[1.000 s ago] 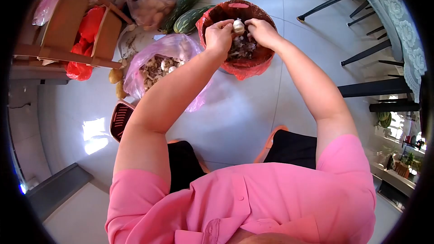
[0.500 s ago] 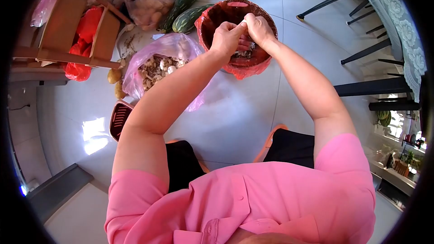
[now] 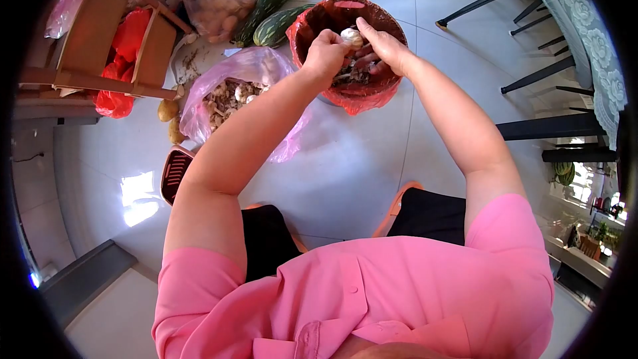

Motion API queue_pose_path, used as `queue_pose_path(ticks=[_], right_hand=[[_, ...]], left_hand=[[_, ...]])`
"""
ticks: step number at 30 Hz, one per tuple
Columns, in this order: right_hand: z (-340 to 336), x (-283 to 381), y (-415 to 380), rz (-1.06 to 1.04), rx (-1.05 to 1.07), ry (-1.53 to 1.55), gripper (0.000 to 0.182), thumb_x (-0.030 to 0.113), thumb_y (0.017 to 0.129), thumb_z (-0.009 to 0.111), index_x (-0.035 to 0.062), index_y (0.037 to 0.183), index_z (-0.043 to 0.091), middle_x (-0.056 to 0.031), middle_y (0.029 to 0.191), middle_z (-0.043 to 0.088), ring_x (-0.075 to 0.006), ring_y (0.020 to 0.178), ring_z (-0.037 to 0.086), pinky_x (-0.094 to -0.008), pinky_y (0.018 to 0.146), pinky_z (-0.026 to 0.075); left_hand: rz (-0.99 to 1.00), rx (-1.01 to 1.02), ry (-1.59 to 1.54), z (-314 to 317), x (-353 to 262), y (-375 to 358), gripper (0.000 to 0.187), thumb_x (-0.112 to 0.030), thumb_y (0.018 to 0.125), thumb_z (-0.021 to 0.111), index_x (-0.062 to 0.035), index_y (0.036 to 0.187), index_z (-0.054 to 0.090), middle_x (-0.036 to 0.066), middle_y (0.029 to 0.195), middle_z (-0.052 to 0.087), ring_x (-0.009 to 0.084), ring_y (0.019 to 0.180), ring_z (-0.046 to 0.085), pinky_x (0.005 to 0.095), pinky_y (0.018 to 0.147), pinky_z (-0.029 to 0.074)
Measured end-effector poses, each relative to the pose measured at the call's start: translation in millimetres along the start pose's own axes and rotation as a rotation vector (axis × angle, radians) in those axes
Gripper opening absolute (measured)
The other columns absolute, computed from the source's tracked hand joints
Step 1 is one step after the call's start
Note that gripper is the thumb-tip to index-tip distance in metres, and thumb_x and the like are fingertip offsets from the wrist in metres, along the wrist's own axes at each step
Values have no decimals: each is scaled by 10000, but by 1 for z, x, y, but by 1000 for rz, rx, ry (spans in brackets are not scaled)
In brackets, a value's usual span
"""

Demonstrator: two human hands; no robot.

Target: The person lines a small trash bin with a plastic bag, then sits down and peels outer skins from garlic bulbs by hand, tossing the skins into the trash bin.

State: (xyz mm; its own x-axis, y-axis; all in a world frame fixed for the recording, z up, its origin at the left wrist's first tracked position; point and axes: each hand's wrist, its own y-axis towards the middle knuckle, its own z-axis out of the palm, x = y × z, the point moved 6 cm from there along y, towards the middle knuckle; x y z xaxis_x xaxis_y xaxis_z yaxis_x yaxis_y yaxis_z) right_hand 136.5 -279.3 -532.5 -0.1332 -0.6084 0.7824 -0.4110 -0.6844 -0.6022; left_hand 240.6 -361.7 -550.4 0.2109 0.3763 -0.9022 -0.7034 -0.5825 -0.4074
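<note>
Over a bin lined with a red plastic bag, my left hand pinches a white garlic bulb between thumb and fingers. My right hand is beside the bulb with its fingers stretched apart and the thumb up near it. Dark peelings and scraps lie at the bottom of the bin, below both hands. Left of the bin, a pink plastic bag stands wide, with garlic bulbs and loose skins in it, partly covered by my left forearm.
Two striped green gourds lie beyond the pink bag, next to a clear bag of round brown produce. A wooden rack stands at left, a brown plastic basket near my left arm. Black chair legs and a lace-covered table are at right.
My hands were close together with the bulb hidden between them. Now they have parted, the right hand has opened, and the white bulb shows in my left fingers.
</note>
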Motion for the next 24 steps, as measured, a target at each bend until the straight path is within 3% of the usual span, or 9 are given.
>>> queue_pose_path(ticks=[5,7,8,11,15,19,20,21,24], right_hand=[[11,1,21,-345,70,-241,598,580,911,399,43,737,598,-2,664,542,-118,637,518,-263,582,410],[6,8,20,-529,-142,-255,595,491,907,395,-45,821,637,-199,779,656,-292,733,636,-381,692,472],[2,4,24,-426,-191,-252,538,397,878,380,-87,831,610,-299,816,615,-373,789,624,-406,767,457],[-8,2,28,-386,-339,-361,532,372,847,357,-99,826,603,-312,758,585,-386,793,610,-396,775,452],[-1,-7,39,-283,-73,-135,365,234,900,418,-50,954,641,-228,895,652,-288,869,614,-362,799,448],[-6,7,31,-358,-53,-439,325,186,925,437,-29,1105,602,-125,994,654,-197,931,591,-345,735,471],[-15,0,27,-230,-115,-300,386,307,937,426,9,1111,599,-88,939,661,-167,837,625,-301,580,457],[-17,8,18,-230,-115,-300,386,307,937,426,9,1111,599,-88,939,661,-167,837,625,-301,580,457],[-7,-1,10,2,84,12,589,606,891,355,89,981,622,-21,772,633,-126,519,562,-225,450,342]], left_hand=[[95,-35,145,4,-12,-8,166,-107,840,644,-71,763,501,-2,724,516,81,699,480,239,596,409],[73,-58,152,5,-21,-14,165,-80,836,645,-61,760,501,-3,714,517,91,713,519,249,580,438],[72,-59,152,4,-19,-14,165,-80,836,645,-61,760,501,-3,714,517,91,713,519,249,580,438],[45,-36,137,2,-3,-3,166,-45,828,645,-50,757,496,0,720,518,109,750,555,255,593,470],[142,-21,-40,-8,-1,5,169,-31,827,639,-39,748,490,18,769,539,136,761,578,264,628,490],[305,-109,521,-12,-11,2,161,-28,746,660,-12,741,500,123,797,564,229,724,599,379,675,479],[478,-125,589,-9,-20,-3,151,-31,740,665,-12,755,516,119,837,576,224,788,591,361,705,477],[652,-141,654,-6,-27,-9,145,-35,733,670,-12,769,531,115,877,589,219,851,584,344,736,476],[663,-114,721,-1,-29,-13,135,-42,725,667,-21,769,541,146,943,602,266,899,573,356,774,467]])
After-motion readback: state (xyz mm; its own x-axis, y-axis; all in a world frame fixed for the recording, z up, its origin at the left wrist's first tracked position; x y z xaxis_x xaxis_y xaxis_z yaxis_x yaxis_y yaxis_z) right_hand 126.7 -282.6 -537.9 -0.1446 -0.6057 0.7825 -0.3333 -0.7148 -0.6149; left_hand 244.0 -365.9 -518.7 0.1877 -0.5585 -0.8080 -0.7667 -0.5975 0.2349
